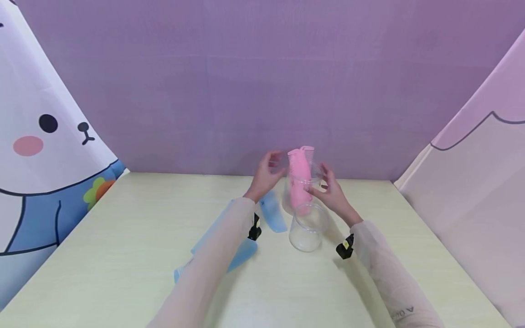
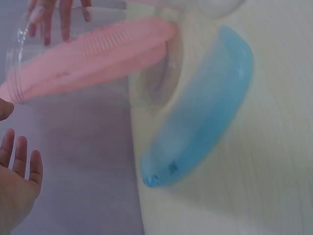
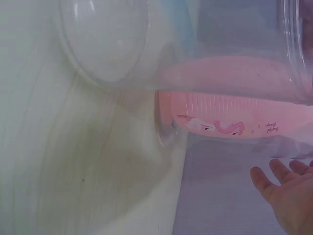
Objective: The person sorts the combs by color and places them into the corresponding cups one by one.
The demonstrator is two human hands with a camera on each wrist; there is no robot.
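Pink combs (image 1: 300,182) stand inside a clear plastic jar (image 2: 175,81), teeth ends poking out above its rim. My left hand (image 1: 266,176) is at the jar's left side, fingers loosely bent with nothing between them. To the right of the same jar is my right hand (image 1: 333,196), its fingers spread; the right wrist view shows them (image 3: 288,188) beside the wall rather than wrapped round it. A flamingo print shows on one pink comb (image 3: 230,117). In front stands a second clear jar (image 1: 305,234) with nothing in it.
A blue comb (image 1: 272,213) lies left of the jars. More blue combs (image 1: 244,253) are on the pale table (image 1: 135,237), partly hidden under my left sleeve (image 1: 213,255). A purple backdrop (image 1: 246,91) rises behind the table's far edge.
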